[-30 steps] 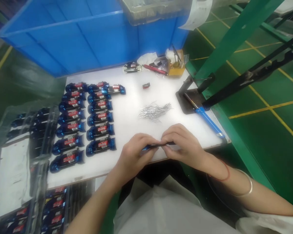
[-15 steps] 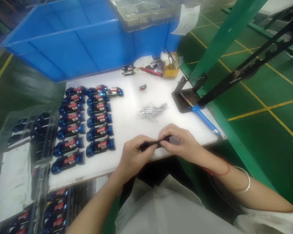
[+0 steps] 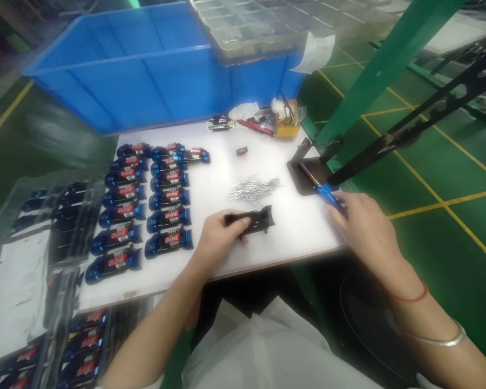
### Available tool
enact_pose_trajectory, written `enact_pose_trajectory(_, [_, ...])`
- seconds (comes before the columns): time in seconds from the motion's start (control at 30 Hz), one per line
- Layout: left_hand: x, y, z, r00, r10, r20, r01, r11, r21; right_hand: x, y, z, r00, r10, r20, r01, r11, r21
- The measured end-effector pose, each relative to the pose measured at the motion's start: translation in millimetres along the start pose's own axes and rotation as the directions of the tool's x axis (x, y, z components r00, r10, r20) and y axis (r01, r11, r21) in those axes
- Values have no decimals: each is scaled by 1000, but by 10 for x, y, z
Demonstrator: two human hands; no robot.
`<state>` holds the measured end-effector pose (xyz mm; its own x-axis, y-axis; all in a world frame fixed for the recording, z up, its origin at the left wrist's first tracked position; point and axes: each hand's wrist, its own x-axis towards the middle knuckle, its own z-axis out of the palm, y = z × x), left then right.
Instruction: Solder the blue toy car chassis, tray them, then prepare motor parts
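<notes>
My left hand (image 3: 221, 237) is closed on a black plastic chassis part (image 3: 259, 220), held level just above the front of the white table. Over at the table's right side, my right hand (image 3: 366, 229) has its thumb and fingers round the blue handle of a soldering iron (image 3: 324, 190). The iron's metal shaft still lies over the black stand (image 3: 305, 175). Behind the chassis part is a loose pile of thin silvery wire pieces (image 3: 254, 189). A small black and red part (image 3: 242, 151) lies farther back.
Blue toy car bodies (image 3: 168, 217) stand in two columns on the left of the white table (image 3: 210, 189). A blue crate (image 3: 125, 89) borders the back. An orange box (image 3: 287, 127), a red pen-like tool (image 3: 255, 127) and a green post (image 3: 389, 70) are at the back right.
My right hand has let go of the black chassis part and moved right to the soldering iron's handle. My left hand keeps the part, now turned to show its flat face.
</notes>
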<state>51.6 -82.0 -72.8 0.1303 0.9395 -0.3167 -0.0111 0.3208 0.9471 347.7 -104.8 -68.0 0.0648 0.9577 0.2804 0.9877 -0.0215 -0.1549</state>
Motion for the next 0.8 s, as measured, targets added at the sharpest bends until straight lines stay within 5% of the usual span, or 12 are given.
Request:
enact_pose_trajectory(0.23, [57, -9, 7, 1000, -23, -4, 23, 997, -77, 42, -26, 43, 995, 77, 70, -75, 997, -23])
enact_pose_trajectory(0.5, [74, -25, 25, 1000, -9, 25, 11, 994, -107, -267, -209, -577, 957, 197, 214, -242, 947, 211])
enact_pose_trajectory(0.8, [91, -74, 28, 1000, 20, 18, -19, 996, -92, -578, -336, -443, 988, -149, 43, 129, 943, 307])
